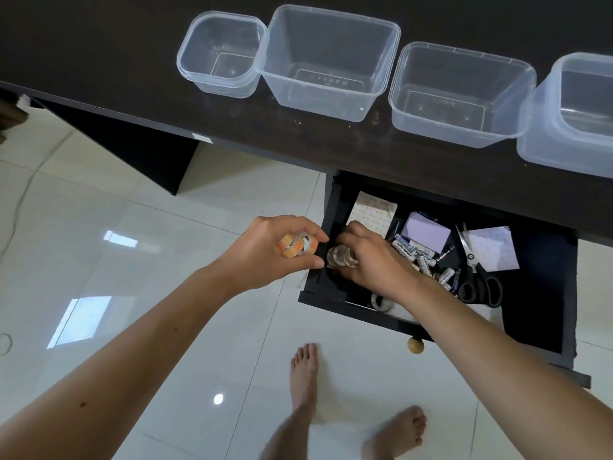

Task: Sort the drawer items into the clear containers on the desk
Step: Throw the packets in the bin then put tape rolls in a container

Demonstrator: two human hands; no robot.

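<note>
Your left hand (265,247), at the centre of the frame just left of the open drawer (547,327), has its fingers curled around a few small orange-and-white tape rolls (297,245). Your right hand (371,257) reaches into the drawer's left end, fingers closed on a row of pale tape rolls (341,257). Batteries (421,257) and scissors (477,277) lie to its right. Four clear containers (328,61) line the dark desk (99,44) across the top.
</note>
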